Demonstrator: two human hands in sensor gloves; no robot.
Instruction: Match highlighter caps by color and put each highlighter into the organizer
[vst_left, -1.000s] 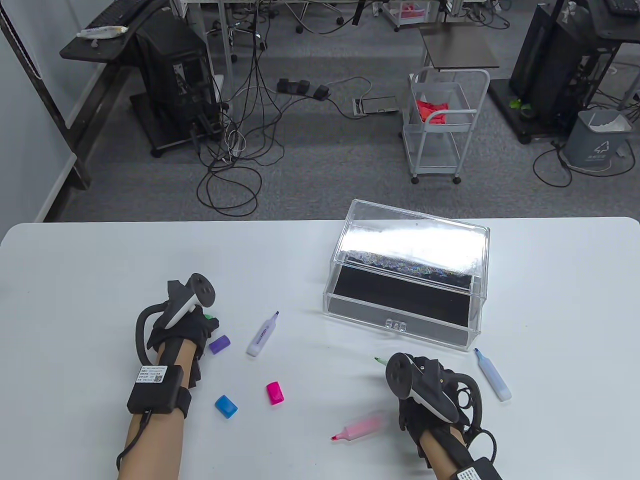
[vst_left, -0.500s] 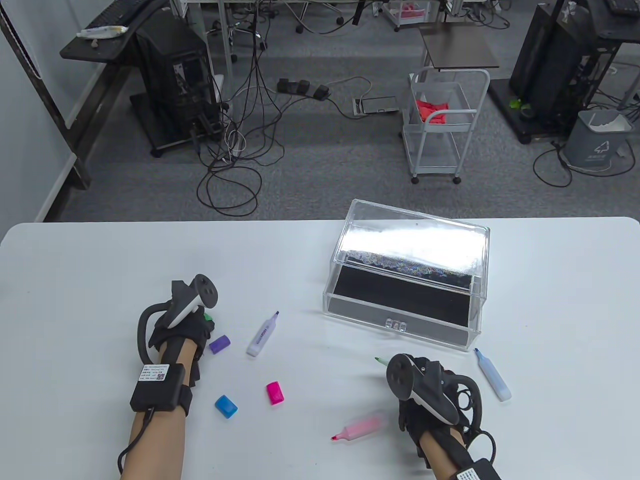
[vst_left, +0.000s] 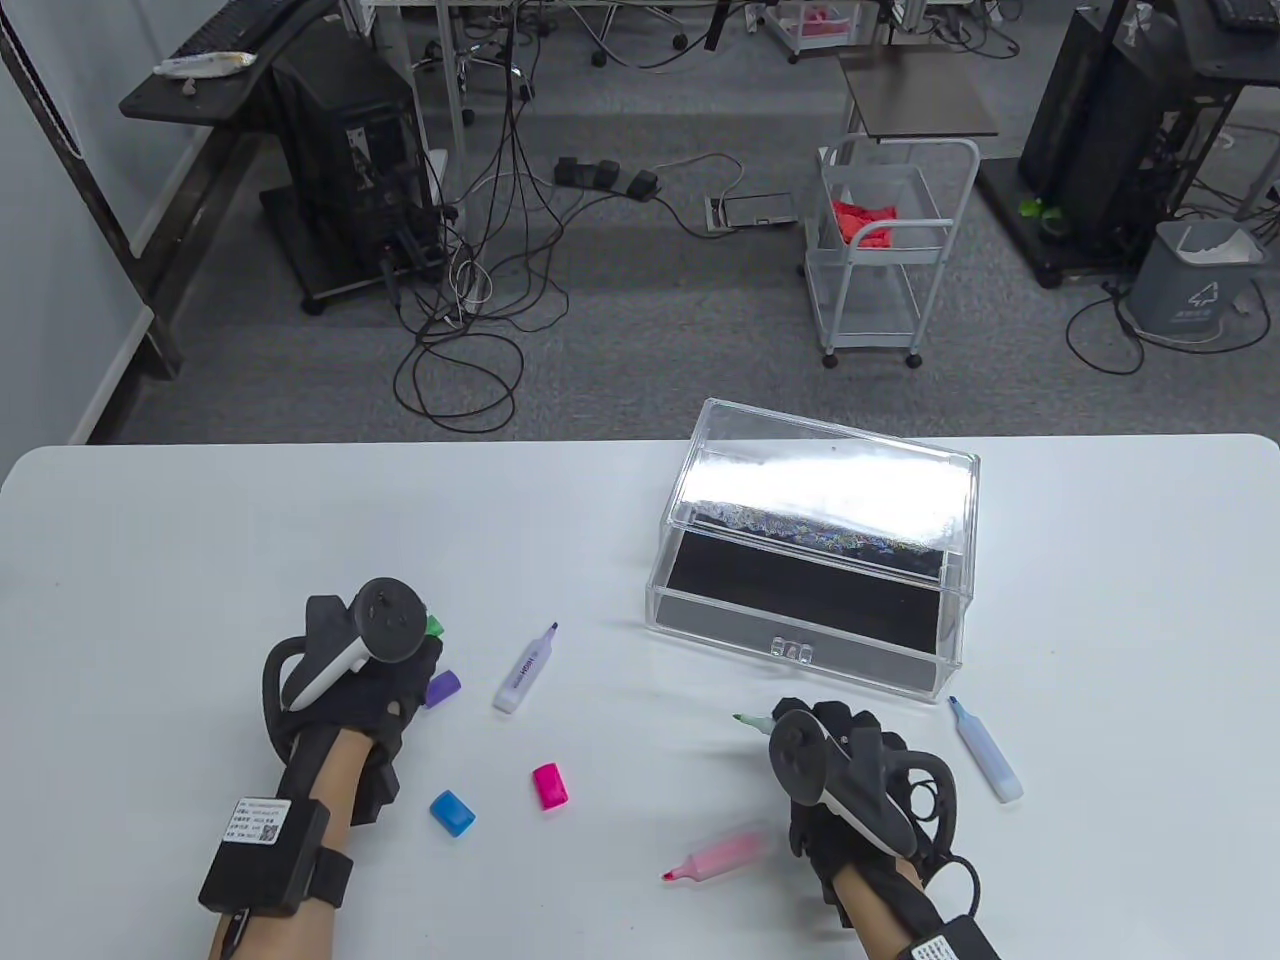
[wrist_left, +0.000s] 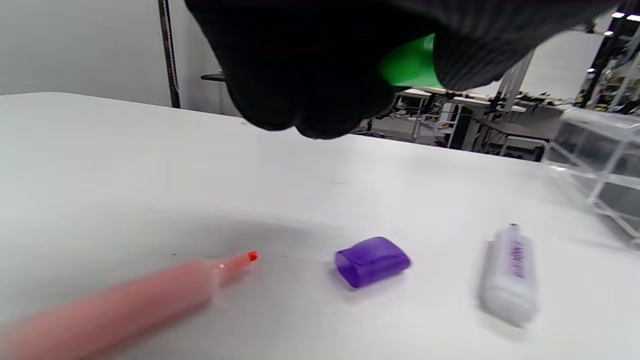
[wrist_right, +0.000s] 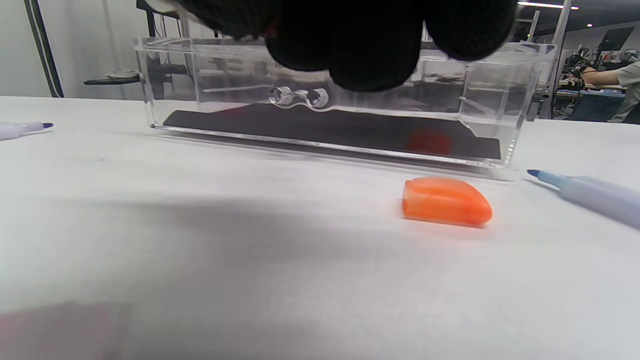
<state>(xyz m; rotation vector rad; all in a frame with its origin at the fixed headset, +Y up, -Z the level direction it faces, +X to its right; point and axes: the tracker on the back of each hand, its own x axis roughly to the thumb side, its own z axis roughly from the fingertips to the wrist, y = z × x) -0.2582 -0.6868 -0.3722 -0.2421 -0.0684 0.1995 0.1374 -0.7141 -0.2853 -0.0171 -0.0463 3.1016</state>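
Clear organizer standing on the white worktop, black-lined and holding no highlighters. Left hand curled round a green cap, lifted above the purple cap. Right hand gripping an uncapped green highlighter, tip pointing left. Purple highlighter, blue highlighter and pink highlighter lying uncapped, well apart. Blue cap, pink cap and orange cap loose.

This looks like a lab or work room. Past the white surface is grey carpet with tangled black cables, black computer towers, a small white cart and a grey bin.
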